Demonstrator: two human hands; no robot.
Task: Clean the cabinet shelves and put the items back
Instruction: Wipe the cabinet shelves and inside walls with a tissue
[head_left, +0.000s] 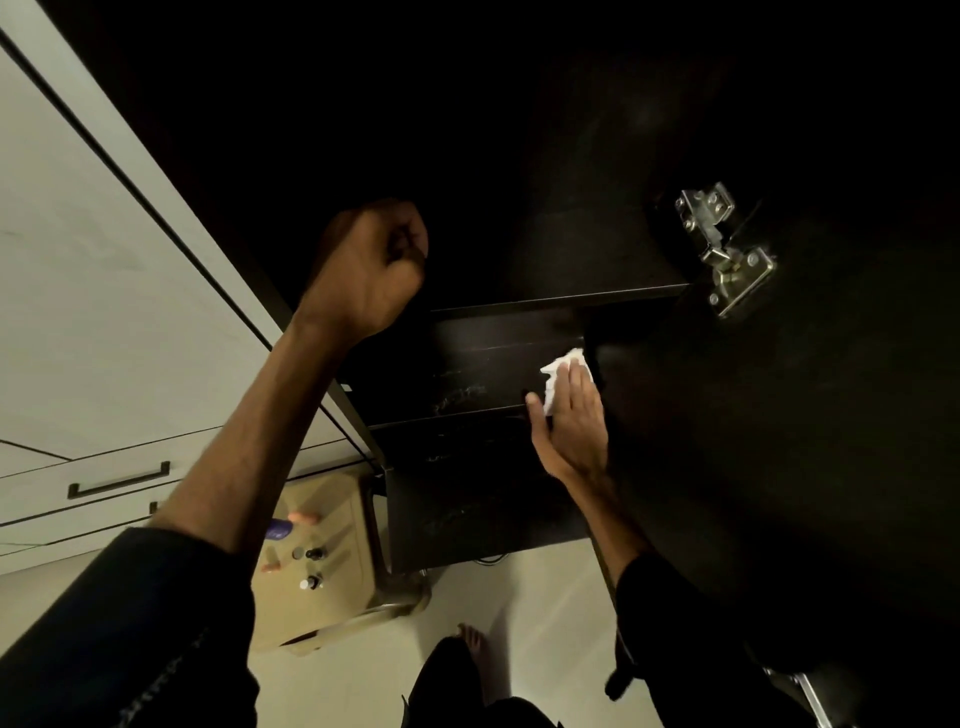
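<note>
A dark cabinet stands open in front of me with bare dark shelves (483, 364). My right hand (569, 421) lies flat on a white cloth (558, 374) and presses it against the right end of a middle shelf, beside the cabinet's side wall. My left hand (371, 265) is raised higher, with the fingers curled at the cabinet's left front edge; what it grips is hidden in the dark. Several small bottles (311, 566) taken from the cabinet stand on a beige stool (332, 613) at the lower left.
The open cabinet door (805, 415) with a metal hinge (724, 249) fills the right side. White cupboards with a dark drawer handle (119, 480) run along the left. A bare foot (472, 639) stands on the pale floor below.
</note>
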